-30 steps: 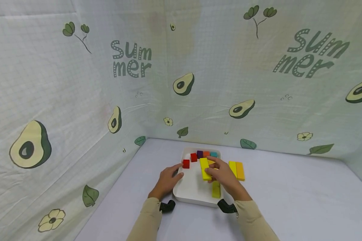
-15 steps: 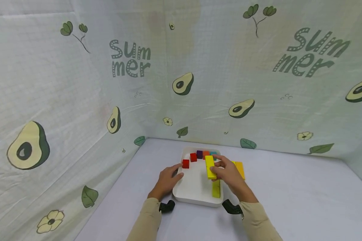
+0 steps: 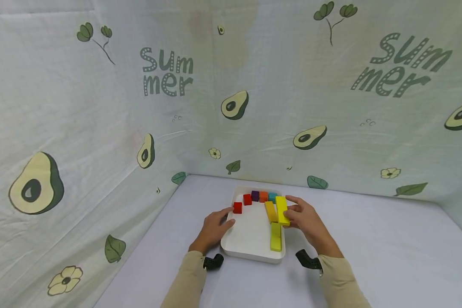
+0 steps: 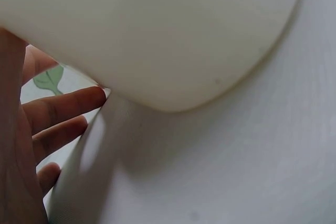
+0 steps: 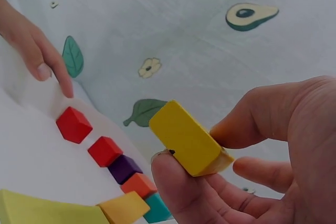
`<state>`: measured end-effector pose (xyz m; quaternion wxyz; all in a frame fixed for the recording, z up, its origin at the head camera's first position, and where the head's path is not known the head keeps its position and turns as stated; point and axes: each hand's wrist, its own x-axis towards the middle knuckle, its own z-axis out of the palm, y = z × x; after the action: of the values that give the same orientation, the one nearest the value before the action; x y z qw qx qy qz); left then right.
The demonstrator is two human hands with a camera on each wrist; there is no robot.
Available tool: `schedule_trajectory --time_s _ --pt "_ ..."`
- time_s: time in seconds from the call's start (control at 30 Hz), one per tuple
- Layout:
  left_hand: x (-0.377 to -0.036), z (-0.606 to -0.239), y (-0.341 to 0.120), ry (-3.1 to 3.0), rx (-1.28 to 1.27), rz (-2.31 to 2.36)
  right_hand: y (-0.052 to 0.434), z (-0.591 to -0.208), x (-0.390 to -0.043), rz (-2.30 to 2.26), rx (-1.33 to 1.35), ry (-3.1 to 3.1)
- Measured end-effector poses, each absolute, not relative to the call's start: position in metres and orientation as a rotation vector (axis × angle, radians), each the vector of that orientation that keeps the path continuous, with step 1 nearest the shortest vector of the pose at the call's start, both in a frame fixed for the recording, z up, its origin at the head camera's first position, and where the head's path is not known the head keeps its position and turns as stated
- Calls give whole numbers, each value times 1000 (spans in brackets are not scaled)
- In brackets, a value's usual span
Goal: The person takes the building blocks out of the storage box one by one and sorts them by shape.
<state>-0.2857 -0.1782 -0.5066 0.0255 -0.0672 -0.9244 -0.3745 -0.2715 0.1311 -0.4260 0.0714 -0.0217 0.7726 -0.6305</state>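
Observation:
My right hand (image 3: 306, 218) pinches a long yellow block (image 3: 282, 210) between thumb and fingers, held upright-looking over the right rim of a white tray (image 3: 250, 256). In the right wrist view the yellow block (image 5: 184, 139) sits at the fingertips, its end face toward the camera. My left hand (image 3: 212, 231) touches the tray's left rim, thumb and index finger beside a red block (image 3: 237, 208). The left wrist view shows the fingers (image 4: 65, 109) extended along the tray's outer side. Inside the tray, an orange-yellow block (image 3: 270, 211) lies behind a lime-yellow piece (image 3: 276, 236).
Along the tray's far end stand another red block (image 3: 247, 199), a purple block (image 3: 255, 196), an orange block (image 3: 263, 196) and a teal block (image 3: 272, 197). Printed cloth (image 3: 269, 85) hangs behind and left of the white table (image 3: 369, 248).
My right hand has moved right with the yellow block, uncovering the orange-yellow block in the tray. Two blocks seen earlier right of the tray are now out of sight. The left hand stays put.

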Motion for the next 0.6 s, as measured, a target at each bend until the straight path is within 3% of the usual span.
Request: schedule_trajectory --time_s 0.6 --pt "-285 -506 -177 -2855 -195 -1162 161 -431 -275 -1932 13 2318"
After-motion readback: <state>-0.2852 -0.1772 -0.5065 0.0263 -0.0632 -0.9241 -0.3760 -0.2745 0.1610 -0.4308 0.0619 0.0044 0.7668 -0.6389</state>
